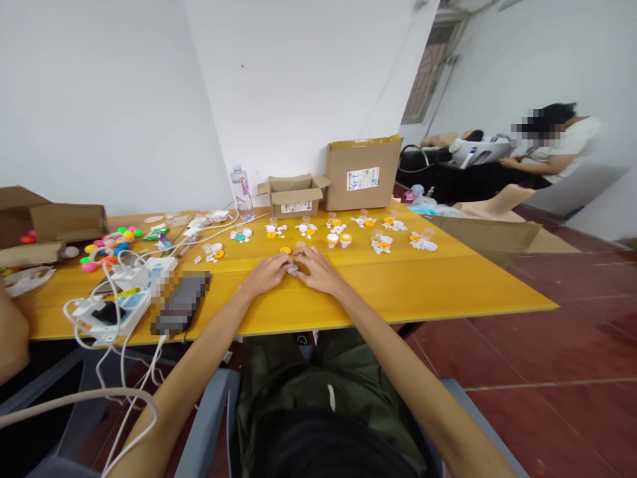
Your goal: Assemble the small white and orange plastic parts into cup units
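Note:
Over the middle of the yellow table, my left hand [266,273] and my right hand [318,271] meet with fingertips pinched together. Between them is a small whitish-grey part [292,269], too small to name, and both hands appear closed on it. Just beyond the fingers lies an orange round piece [285,250]. Farther back, two upright white-and-orange capped pieces [346,239] stand side by side. Around them are several small groups of loose parts, such as a white-and-orange group [383,244] and a teal-and-white group [241,235], some with clear cups.
On the left are a power strip [132,302] with tangled white cables, a dark phone [183,302] and colourful balls [112,247]. A water bottle [242,192], an open small box [293,197] and a larger carton [363,176] line the back. Another person [562,149] sits at right.

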Tool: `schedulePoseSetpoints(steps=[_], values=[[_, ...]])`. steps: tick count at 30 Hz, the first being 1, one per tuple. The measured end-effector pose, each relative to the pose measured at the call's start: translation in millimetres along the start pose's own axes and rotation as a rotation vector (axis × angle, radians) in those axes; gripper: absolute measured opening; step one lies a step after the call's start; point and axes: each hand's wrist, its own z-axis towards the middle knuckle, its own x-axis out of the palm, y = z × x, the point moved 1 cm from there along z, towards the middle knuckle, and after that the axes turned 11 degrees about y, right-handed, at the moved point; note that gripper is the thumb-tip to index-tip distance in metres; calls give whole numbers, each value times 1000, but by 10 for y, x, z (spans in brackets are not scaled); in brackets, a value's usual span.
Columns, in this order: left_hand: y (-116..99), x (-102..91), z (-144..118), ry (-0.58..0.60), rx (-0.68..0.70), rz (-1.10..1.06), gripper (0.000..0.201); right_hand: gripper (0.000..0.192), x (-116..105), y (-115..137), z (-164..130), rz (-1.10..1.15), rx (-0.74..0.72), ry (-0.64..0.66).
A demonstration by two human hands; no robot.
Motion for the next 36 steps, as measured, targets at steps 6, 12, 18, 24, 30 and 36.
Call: schedulePoseSetpoints(steps=[6,12,18,24,30,36], values=[[-2,-6,10,-26,3,-4,16,20,-11,15,1,3,-2,-1],[4,-3,20,-9,-7,1,18,19,-11,10,2,10,-1,11],[13,3,27,2,-23,-13,17,19,5,-17,4,22,-11,6],[13,3,27,1,-21,-23,16,16,-7,-5,5,27,-10,16],[32,14,28,8,-22,-17,16,17,12,-23,8,20,-13,-4],[35,9,27,11,-31,-32,16,18,10,-18,8,27,-13,0]])
